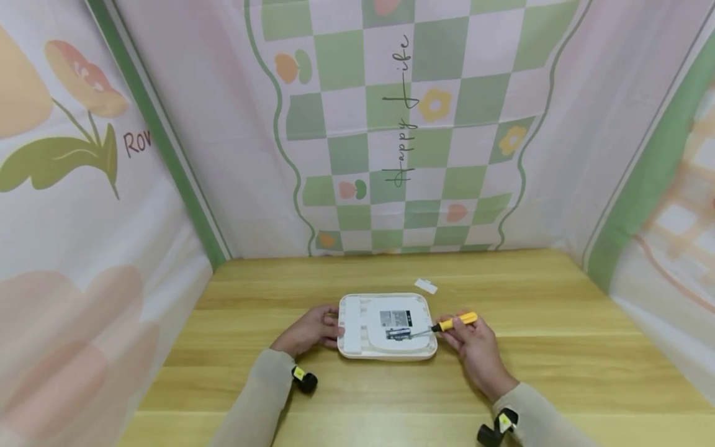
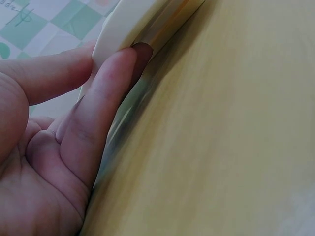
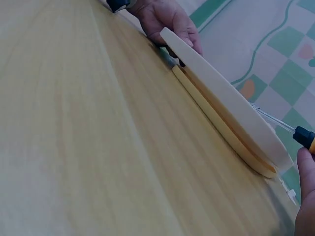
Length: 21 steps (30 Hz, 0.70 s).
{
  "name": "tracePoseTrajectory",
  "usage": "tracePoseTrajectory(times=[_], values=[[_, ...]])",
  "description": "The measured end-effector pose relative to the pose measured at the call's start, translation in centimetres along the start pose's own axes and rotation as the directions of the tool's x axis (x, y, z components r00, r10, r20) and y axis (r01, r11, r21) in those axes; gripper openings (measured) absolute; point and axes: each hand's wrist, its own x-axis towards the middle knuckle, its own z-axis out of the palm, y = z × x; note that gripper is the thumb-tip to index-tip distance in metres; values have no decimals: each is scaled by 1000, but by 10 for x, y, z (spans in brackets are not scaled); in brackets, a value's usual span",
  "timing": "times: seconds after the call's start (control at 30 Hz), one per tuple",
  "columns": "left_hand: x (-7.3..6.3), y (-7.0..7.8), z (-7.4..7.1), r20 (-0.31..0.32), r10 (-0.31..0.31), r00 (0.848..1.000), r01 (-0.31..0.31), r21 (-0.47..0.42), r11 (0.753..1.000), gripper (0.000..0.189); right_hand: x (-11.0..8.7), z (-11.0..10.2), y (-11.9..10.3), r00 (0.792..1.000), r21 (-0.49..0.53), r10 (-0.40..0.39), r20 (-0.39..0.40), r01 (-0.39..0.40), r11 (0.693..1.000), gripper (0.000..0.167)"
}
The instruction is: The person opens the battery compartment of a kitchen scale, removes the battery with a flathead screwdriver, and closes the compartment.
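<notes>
A white device (image 1: 353, 326) with rounded corners lies underside up, showing a printed label and an uncovered battery compartment (image 1: 398, 334) with batteries in it. My left hand (image 1: 314, 328) pinches its left edge; in the left wrist view, thumb and fingers meet at the rim of the device (image 2: 125, 22). My right hand (image 1: 477, 351) holds a screwdriver (image 1: 462, 320) by its yellow handle, to the right of the device. The shaft slants left over the device, its tip right at the batteries. In the right wrist view the screwdriver (image 3: 302, 136) reaches over the raised rim.
A small white battery cover (image 1: 426, 286) lies on the wooden table (image 1: 503, 298) just beyond the device. Printed cloth (image 1: 391, 124) hangs behind the table and along both sides. Black cameras (image 1: 305, 380) are strapped at both wrists.
</notes>
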Motion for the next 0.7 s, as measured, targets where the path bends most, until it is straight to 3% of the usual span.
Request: tracePoseTrajectory(times=[0.27, 0.7], values=[[0, -1, -1, 4, 12, 1000, -13, 5, 1000, 53, 4, 1, 2, 999, 64, 28, -15, -27, 998, 27], [-3, 1, 0, 0, 10, 1000, -10, -5, 1000, 55, 2, 0, -1, 1000, 26, 22, 9, -22, 999, 31]])
